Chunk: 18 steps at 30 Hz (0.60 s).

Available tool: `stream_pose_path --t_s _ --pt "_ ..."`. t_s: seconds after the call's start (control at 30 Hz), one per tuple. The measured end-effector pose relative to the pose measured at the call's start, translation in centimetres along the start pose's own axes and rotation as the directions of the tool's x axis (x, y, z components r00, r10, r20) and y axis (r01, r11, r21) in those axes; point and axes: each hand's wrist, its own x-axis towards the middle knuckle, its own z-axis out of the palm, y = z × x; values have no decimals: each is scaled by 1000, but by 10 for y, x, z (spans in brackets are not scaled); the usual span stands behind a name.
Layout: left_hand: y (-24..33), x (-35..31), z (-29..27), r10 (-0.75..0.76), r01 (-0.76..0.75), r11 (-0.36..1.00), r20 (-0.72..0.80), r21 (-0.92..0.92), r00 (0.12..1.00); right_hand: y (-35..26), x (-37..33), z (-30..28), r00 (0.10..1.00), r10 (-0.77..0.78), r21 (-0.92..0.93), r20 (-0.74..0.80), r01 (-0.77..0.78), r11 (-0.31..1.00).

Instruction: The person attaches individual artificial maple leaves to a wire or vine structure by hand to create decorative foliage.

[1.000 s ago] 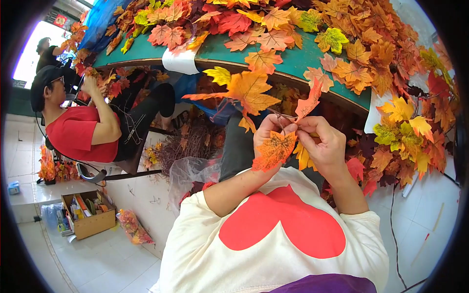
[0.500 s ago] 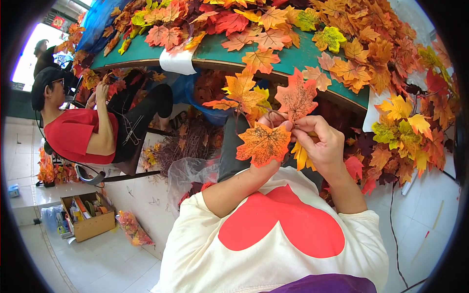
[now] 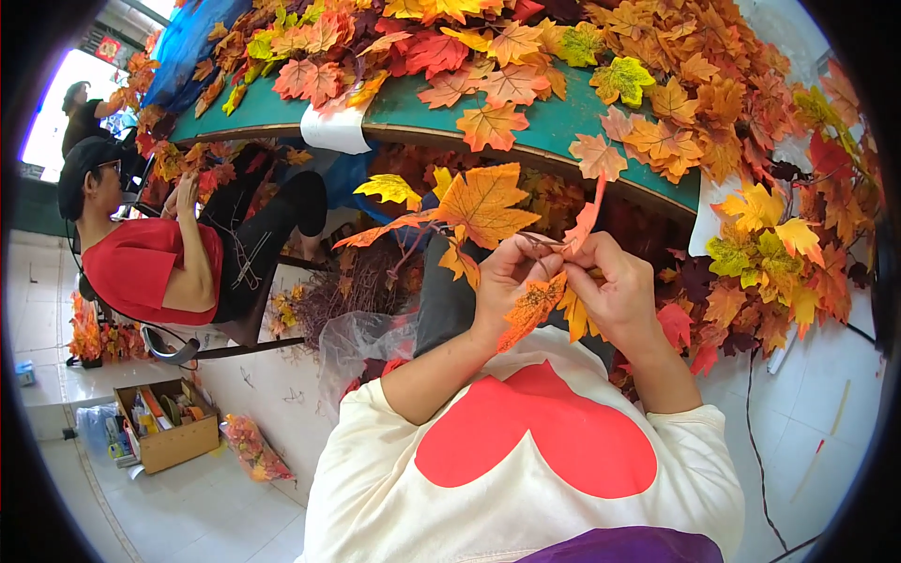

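Note:
Between my two hands is an artificial maple leaf garland, its thin brown stem pinched at the middle. My left hand [image 3: 511, 286] is closed on the stem, and my right hand [image 3: 610, 281] grips it close beside, fingertips almost touching. An orange leaf [image 3: 488, 205] and a yellow leaf [image 3: 387, 190] spread out to the left of my left hand. One speckled orange leaf [image 3: 531, 311] hangs edge-on below the fingers. A coral leaf [image 3: 586, 220] stands up above them, also seen from its edge. Part of a yellow leaf [image 3: 576, 317] shows under my right hand.
A green table [image 3: 413, 113] heaped with loose autumn leaves [image 3: 676, 131] curves ahead. More leafy sprays [image 3: 770, 244] hang at the right. At left sits a co-worker in a red shirt [image 3: 150, 267]. A cardboard box [image 3: 178, 441] and a bag of leaves [image 3: 255, 446] lie on the floor.
The spray has turned in my hands: the coral and speckled leaves now show their edges, while the orange and yellow leaves reach further left. My left hand has rolled into clearer view.

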Motion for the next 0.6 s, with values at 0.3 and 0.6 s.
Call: stream_pose_path --t_s 0.3,0.6 --pt "5 2 -3 -166 165 986 -106 -23 980 9 1 2 999 -19 66 31 17 998" --pt "3 5 -6 -178 180 983 -69 36 982 7 6 -3 984 -176 -73 42 179 981"
